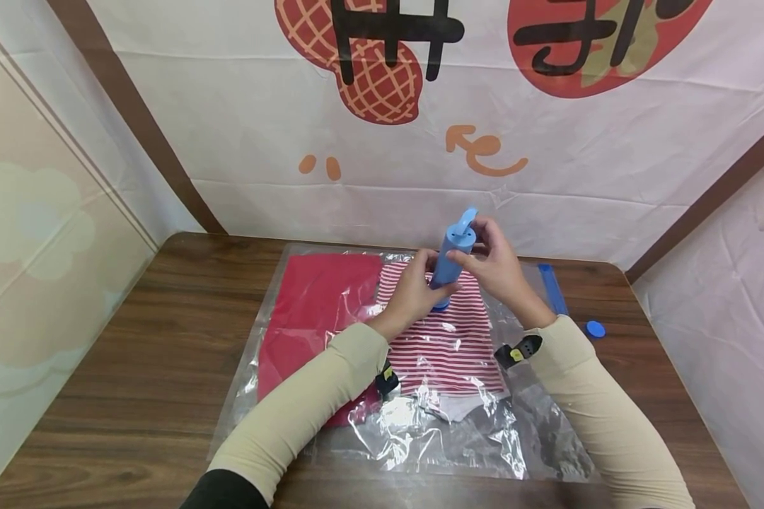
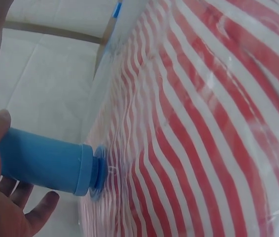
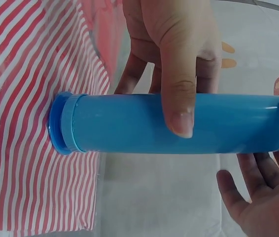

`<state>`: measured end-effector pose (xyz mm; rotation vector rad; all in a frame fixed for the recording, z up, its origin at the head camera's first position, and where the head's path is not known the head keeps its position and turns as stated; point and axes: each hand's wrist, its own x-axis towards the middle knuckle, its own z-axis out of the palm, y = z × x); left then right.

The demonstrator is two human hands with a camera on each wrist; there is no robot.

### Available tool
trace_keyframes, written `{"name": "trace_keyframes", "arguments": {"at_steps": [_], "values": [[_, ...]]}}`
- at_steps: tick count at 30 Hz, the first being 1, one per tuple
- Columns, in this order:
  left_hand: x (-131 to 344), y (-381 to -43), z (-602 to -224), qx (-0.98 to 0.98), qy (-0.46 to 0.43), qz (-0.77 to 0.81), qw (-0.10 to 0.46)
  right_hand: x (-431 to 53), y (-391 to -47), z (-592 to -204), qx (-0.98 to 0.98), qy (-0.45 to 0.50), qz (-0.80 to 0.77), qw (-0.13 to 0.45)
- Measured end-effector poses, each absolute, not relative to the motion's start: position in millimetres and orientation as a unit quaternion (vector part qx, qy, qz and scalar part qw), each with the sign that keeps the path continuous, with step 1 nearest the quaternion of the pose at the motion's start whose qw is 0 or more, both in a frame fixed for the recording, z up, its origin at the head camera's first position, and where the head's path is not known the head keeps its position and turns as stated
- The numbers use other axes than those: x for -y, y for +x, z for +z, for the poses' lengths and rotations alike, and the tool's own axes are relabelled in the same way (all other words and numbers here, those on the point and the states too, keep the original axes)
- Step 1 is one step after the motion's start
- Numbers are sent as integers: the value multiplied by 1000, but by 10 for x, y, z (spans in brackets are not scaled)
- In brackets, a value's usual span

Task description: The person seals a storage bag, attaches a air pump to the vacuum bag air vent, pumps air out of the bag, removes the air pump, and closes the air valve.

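Observation:
A blue hand pump [image 1: 448, 263] stands slightly tilted, its lower end on the blue round valve [image 3: 58, 123] of a clear plastic bag [image 1: 363, 452]. My left hand [image 1: 414, 290] grips the pump's lower barrel, with the thumb lying across it in the right wrist view. Higher up, my right hand [image 1: 498, 265] holds the barrel near the light blue handle [image 1: 465, 221] at its top. Under the film lie a red-and-white striped garment [image 1: 442, 357] and, to its left, a red cloth [image 1: 318, 304]. In the left wrist view, the pump [image 2: 46, 158] meets the valve.
A small blue cap [image 1: 595, 329] lies on the wooden table [image 1: 159, 339], right of the bag. Along the bag's right edge runs a blue strip [image 1: 552, 288]. A printed fabric backdrop [image 1: 242, 141] rises behind the table.

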<state>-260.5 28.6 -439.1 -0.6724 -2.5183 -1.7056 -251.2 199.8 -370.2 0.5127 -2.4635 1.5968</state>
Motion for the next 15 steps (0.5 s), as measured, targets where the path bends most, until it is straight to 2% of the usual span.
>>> {"name": "trace_keyframes", "arguments": {"at_steps": [7, 15], "values": [[-274, -2604, -4393, 810, -224, -541, 11, -2032, -2452, -3689, 808, 210, 547, 64], [-277, -2608, -4414, 817, -229, -530, -4, -2020, -2453, -3724, 807, 219, 543, 78]]}}
